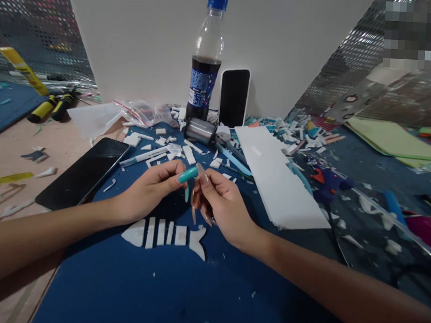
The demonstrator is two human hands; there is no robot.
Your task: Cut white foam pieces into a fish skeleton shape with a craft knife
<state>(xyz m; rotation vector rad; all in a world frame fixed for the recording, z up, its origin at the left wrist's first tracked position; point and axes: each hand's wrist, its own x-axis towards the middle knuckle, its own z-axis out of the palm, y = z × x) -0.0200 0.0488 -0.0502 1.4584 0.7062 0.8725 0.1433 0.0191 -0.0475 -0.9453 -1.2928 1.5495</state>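
My left hand (154, 189) and my right hand (226, 203) meet over a blue cutting mat (129, 287). Thumb and fingers are pinched together on both, with the fingertips close to touching. Whatever they hold is too small or too covered to make out. Just below lies a white fish shape cut into separate parts: a pointed head piece (134, 233), several narrow strips (161, 232), a squarish block (181, 236) and a forked tail piece (197, 243). Narrow gaps divide the parts.
Behind the hands are white scraps (189, 154), a pen (143, 156), a metallic cylinder (200, 130), a cola bottle (204, 79) and an upright phone (233, 99). Another phone (85, 174) lies left. A white sheet (282, 184) and a blue glue gun (330, 184) lie right.
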